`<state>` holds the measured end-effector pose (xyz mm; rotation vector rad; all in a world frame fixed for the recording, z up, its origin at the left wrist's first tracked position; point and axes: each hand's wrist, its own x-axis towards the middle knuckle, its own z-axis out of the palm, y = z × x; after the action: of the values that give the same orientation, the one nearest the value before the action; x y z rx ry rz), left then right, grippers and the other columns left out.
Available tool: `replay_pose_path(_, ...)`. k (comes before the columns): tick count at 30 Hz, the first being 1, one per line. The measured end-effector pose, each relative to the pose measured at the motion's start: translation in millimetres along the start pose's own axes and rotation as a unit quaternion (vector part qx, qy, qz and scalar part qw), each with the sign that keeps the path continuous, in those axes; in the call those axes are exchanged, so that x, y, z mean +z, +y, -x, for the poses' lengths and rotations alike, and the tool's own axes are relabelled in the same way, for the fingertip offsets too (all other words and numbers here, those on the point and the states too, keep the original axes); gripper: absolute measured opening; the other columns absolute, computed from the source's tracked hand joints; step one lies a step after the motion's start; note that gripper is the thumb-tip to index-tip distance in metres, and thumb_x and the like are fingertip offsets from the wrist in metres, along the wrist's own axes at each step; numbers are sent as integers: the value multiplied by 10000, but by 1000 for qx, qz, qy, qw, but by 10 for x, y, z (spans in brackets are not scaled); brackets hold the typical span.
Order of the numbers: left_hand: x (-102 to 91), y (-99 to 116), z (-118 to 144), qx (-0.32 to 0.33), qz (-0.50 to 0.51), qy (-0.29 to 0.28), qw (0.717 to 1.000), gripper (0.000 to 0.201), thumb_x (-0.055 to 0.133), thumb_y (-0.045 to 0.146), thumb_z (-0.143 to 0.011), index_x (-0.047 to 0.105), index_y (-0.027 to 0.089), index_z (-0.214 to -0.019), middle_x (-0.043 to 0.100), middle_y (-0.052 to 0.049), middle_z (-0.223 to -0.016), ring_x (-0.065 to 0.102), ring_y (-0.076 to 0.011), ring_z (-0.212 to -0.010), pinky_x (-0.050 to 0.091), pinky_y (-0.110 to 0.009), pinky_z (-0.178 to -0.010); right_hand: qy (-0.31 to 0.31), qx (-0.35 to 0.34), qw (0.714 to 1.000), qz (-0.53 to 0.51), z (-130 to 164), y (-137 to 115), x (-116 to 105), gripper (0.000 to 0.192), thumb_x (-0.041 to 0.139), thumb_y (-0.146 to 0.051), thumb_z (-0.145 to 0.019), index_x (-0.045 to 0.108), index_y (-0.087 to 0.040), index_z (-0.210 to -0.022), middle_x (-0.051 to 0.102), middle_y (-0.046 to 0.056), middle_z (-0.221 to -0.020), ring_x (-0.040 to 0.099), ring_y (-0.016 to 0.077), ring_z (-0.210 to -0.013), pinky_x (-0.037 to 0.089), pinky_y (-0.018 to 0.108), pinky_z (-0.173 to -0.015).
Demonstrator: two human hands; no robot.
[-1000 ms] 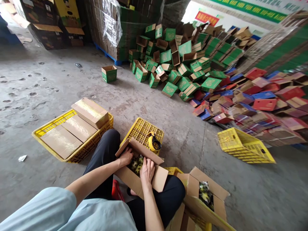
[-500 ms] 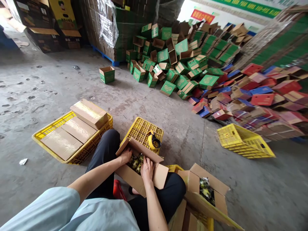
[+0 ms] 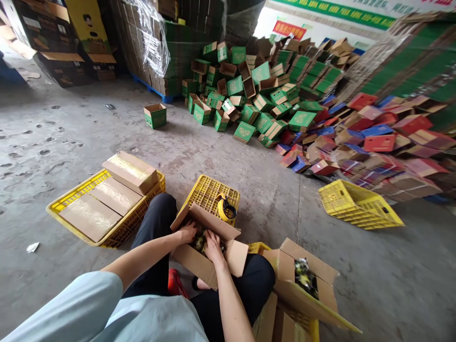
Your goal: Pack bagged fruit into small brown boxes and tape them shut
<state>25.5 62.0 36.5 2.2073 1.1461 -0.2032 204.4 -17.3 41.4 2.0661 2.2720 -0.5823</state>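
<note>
An open cardboard box [image 3: 195, 262] sits tilted on my lap, with its flaps up. Inside lie round yellow-green fruits [image 3: 198, 241] with dark patches, partly covered by my hands. My left hand [image 3: 187, 232] reaches in at the left end, its fingers stretched and their tips hidden among the fruits. Over the fruits at the right side rests my right hand [image 3: 213, 247], fingers extended and slightly apart. Just beyond the box, a yellow and black tape dispenser [image 3: 227, 209] stands on an upturned yellow crate [image 3: 203, 190].
Closed, taped cartons [image 3: 117, 194] lie in a yellow crate [image 3: 53, 207] at my left. To the right is another open box [image 3: 326, 289] of fruits. A yellow crate [image 3: 338, 202] lies on its side farther right. Green boxes [image 3: 245, 130] and red cartons [image 3: 379, 142] are heaped beyond.
My right hand has shifted slightly left and further over the fruits, covering more of them. My left hand stays at the box's left end. The camera view has turned slightly.
</note>
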Motion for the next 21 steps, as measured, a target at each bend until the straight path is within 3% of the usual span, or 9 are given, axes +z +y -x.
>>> replay_pose_path(4,-28,-14,-9,-59,-20,-17,998,558,802,73,-675,680,164,-1212,576,-190,-1374,469,-460,-1359,412,-547,-1120,20,69,997,5,146,-10,-23,578,505,-111,-937,573,-165,-1509,529,169,-1586,418,329,-1511,337,523,-1229)
replay_pose_path(8,-27,1,5,-63,-26,-23,997,566,783,69,-703,672,167,-1249,554,-205,-1422,448,-448,-1400,396,-545,-1144,-15,155,988,-14,234,-6,-44,581,552,-279,-979,546,-62,-1517,528,260,-1559,425,376,-1508,320,514,-1238)
replay_pose_path(14,-34,10,-20,-61,-23,-32,997,667,856,125,-662,651,183,-1294,470,-201,-1527,391,-473,-1448,394,-570,-1150,-105,144,981,-71,113,-59,15,575,571,-260,-934,576,-304,-1507,548,126,-1579,530,323,-1446,346,584,-1200)
replay_pose_path(18,-68,1,10,-63,-25,-28,997,634,859,122,-677,649,151,-1274,465,-215,-1519,414,-456,-1434,375,-541,-1170,-123,145,978,-87,62,-109,39,550,585,-309,-934,597,-316,-1484,539,112,-1589,535,318,-1442,353,614,-1190)
replay_pose_path(21,-98,15,84,-53,-25,-8,998,621,799,112,-730,617,146,-1323,459,-215,-1528,390,-444,-1448,347,-534,-1198,-98,160,979,-77,117,-130,43,522,565,-309,-960,606,-288,-1480,532,123,-1593,465,362,-1491,363,647,-1175)
